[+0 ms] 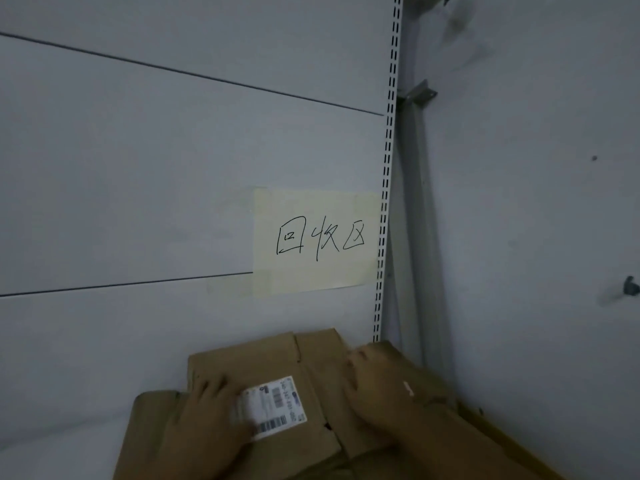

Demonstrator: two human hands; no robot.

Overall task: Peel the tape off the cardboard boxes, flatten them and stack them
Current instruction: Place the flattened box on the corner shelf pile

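Note:
A flattened brown cardboard box lies at the bottom of the head view, on top of other flat cardboard. A white shipping label with barcodes is stuck on its upper face. My left hand lies flat on the box, fingers spread, its thumb over the label's left edge. My right hand presses palm-down on the box's right part, fingers pointing toward the wall. No tape is visible on the cardboard.
A pale wall panel fills the view ahead, with a yellowish paper sign bearing handwritten characters. A slotted metal shelf upright and a grey bracket post stand at the corner, right of the boxes. A wooden edge runs at the lower right.

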